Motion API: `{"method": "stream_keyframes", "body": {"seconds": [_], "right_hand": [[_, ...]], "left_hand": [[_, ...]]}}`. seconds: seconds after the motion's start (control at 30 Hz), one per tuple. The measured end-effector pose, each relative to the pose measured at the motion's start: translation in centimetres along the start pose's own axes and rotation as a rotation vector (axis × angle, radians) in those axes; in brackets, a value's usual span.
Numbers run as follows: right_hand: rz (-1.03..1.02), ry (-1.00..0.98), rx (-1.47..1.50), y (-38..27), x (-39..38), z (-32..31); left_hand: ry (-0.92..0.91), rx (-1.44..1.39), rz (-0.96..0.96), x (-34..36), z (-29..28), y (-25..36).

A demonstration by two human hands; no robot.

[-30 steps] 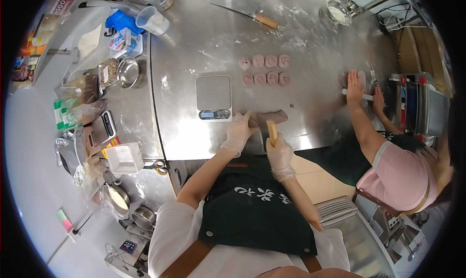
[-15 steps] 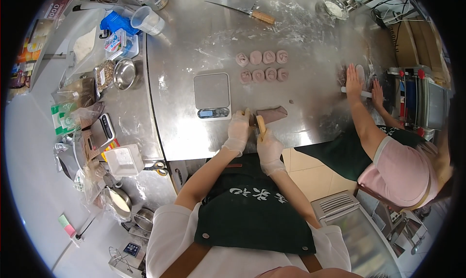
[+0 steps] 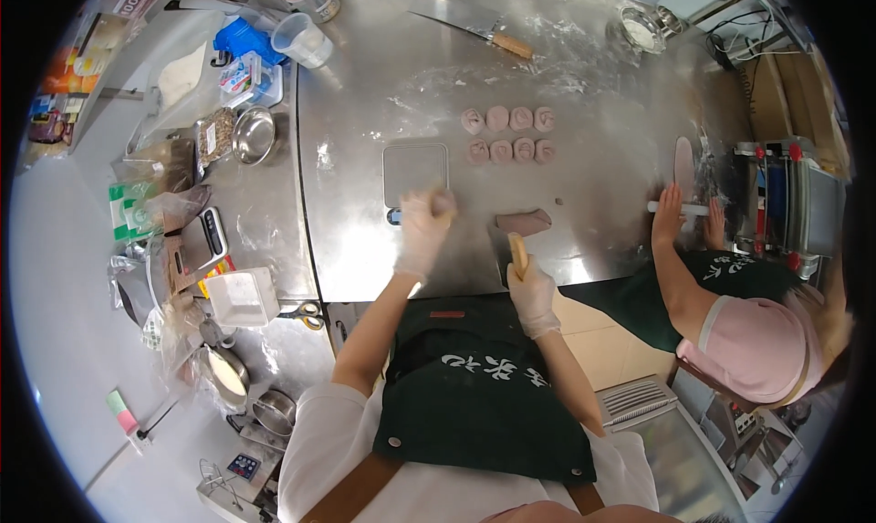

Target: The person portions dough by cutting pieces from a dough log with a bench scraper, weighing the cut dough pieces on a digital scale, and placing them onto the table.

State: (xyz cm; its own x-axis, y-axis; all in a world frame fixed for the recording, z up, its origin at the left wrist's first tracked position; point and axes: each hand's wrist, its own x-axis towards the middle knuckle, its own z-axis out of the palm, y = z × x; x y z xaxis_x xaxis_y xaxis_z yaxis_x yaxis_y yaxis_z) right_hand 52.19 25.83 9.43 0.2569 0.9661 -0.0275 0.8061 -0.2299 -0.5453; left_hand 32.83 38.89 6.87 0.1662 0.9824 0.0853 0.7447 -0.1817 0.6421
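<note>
Your left hand [image 3: 425, 224] lifts a pinched-off pinkish dough piece [image 3: 443, 202] toward the scale [image 3: 415, 172], fingers closed round it; your right hand [image 3: 531, 290] grips the wooden-handled cutter [image 3: 517, 249] beside the dough log [image 3: 524, 221] on the surface [image 3: 365, 112].

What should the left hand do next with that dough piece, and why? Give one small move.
Probably lower the left hand onto the scale and set its pinkish dough piece there. The hand hovers at the scale's near edge, the platform looks bare, and the right hand holds the cutter beside the dough log.
</note>
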Motion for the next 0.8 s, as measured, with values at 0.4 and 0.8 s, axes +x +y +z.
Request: {"method": "stream_keyframes", "body": {"seconds": [0.4, 0.8], "right_hand": [[-0.193, -0.133, -0.281, 0.1, -1.2, 1.9], [-0.139, -0.211, -0.333, -0.6, -1.1, 1.7]], "left_hand": [[0.284, -0.392, -0.394, 0.4, -6.1, -1.7], [0.515, -0.571, -0.576, -2.4, -7.2, -8.6]]}}
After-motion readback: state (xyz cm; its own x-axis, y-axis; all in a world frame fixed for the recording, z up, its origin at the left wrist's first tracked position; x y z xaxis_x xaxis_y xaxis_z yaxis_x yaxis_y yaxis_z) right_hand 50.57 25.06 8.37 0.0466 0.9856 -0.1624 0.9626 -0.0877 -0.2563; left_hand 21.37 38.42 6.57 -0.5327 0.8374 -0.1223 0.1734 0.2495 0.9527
